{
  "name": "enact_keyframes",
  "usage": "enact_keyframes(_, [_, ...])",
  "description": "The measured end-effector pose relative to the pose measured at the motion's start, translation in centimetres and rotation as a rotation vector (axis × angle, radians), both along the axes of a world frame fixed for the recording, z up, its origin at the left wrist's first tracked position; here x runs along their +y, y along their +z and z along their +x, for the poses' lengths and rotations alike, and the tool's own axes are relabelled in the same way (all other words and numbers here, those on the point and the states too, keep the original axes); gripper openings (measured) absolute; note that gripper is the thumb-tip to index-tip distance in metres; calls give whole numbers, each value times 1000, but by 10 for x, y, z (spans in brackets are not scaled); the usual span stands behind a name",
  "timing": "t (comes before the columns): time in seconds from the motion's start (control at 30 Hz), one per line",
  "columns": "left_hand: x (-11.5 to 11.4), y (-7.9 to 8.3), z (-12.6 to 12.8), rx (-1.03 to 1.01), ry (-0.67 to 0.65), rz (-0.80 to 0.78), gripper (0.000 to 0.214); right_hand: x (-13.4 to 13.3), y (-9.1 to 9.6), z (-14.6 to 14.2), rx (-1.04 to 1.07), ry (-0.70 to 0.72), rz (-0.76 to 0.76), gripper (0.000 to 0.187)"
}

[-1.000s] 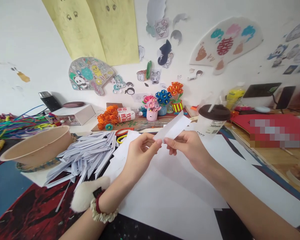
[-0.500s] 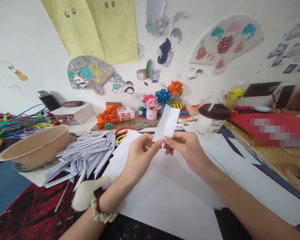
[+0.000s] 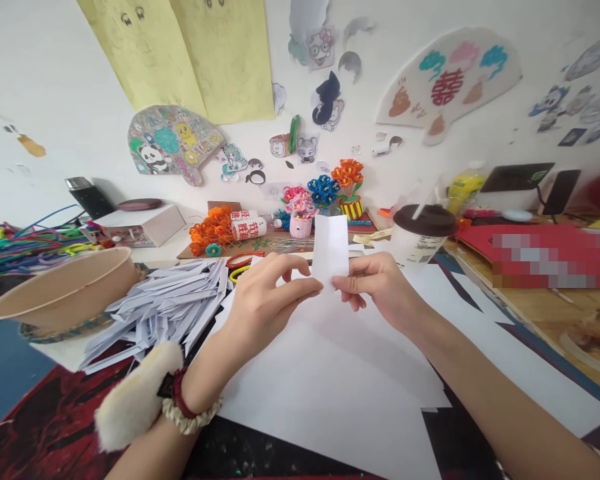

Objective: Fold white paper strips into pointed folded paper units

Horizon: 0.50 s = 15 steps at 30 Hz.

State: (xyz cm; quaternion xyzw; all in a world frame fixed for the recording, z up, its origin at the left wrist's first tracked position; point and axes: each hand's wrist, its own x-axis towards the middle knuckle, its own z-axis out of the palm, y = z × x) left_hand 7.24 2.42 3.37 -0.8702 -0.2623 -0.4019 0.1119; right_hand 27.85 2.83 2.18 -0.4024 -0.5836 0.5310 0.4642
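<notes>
A small creased piece of white paper (image 3: 331,248) stands upright in front of me. My right hand (image 3: 373,283) pinches its lower right corner between thumb and fingers. At its lower left edge is my left hand (image 3: 275,290), fingers bent and thumb tip against the paper; the exact grip there is partly hidden. Beneath both hands lie large white sheets (image 3: 330,373). To the left, a heap of narrow folded paper strips (image 3: 165,307) covers part of the table. A fluffy white ornament (image 3: 140,397) hangs by my left wrist, beside a scrunchie (image 3: 193,417).
A beige basin (image 3: 65,287) stands at the left, near coloured pipe cleaners (image 3: 30,250). Scissors (image 3: 240,260) lie behind the strips. Handmade flowers (image 3: 325,193) line the back. A lidded cup (image 3: 423,230) stands at the right, by a red folder (image 3: 480,243).
The paper has turned from a slant to nearly upright, with its face flatter towards me. My left hand has shifted slightly left, and the fluffy ornament has swung out left.
</notes>
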Motion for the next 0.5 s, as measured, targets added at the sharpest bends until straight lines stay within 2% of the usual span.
enact_keyframes(0.2, [-5, 5, 7, -172, -4, -185, 5, -5, 2, -6, 18, 27, 24, 28])
enact_keyframes(0.27, [-6, 3, 12, -270, 44, -271, 21, -6, 2, -8, 30, 38, 33, 26])
enact_keyframes(0.33, [-8, 0, 16, -382, 107, -399, 36, -6, 1, -9, 42, 41, 52, 24])
enact_keyframes(0.37, [-8, -2, 17, -429, 128, -482, 36, -6, 0, -10, 47, 37, 60, 23])
enact_keyframes(0.47, [-7, -5, 20, -506, 113, -741, 18, -6, -1, -10, 54, 25, 62, 23])
enact_keyframes(0.5, [-7, -6, 21, -527, 96, -803, 19, -6, -1, -11, 55, 26, 58, 23])
